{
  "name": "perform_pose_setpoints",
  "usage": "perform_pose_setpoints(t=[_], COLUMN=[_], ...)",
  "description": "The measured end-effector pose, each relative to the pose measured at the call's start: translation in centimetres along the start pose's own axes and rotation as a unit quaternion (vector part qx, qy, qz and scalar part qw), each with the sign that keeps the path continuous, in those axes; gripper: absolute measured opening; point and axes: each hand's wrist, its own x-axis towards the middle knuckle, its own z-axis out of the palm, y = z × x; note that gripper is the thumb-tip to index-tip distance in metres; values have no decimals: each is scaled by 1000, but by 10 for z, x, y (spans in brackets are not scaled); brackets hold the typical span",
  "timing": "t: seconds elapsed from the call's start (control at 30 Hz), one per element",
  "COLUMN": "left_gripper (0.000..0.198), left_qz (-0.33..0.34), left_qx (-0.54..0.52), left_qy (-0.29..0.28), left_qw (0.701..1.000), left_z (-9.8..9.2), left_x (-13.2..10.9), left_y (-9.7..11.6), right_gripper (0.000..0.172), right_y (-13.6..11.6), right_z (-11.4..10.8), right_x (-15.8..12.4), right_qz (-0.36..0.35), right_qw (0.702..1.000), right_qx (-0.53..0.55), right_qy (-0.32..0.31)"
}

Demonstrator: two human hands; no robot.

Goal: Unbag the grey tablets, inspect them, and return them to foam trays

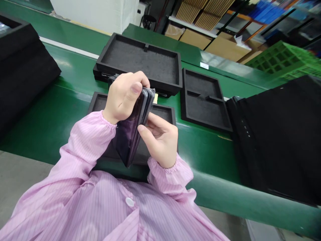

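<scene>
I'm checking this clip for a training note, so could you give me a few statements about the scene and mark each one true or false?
1. The left hand and right hand both grip a dark flat item wrapped in clear plastic. True.
2. The item lies flat in a foam tray. False: it is held up, tilted, over a black foam tray.
3. A divided foam tray sits to the right of the hands. True.
4. A blue crate stands at the upper right. False: the crate there is green.
5. The pink striped sleeve is gathered at the wrist. True.
</scene>
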Motion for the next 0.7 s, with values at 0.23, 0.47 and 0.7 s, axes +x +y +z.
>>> perform_pose_setpoints(t=[0.23, 0.47, 0.7], left_gripper=[63, 62, 57], left_qz=[-13, -5, 7], left_qx=[49, 51, 33], left_qy=[-45, -56, -54], left_qw=[998, 997, 998], left_z=[4, 4, 7], left_x=[0, -1, -3], left_y=[6, 12, 10], right_gripper=[18, 19, 14], right_y=[-9, -17, -15], right_z=[-6, -9, -7], right_x=[3, 3, 1], right_qz=[-7, -5, -6], right_qw=[998, 994, 992], right_qx=[-50, -101, -116], right_qy=[32, 36, 55])
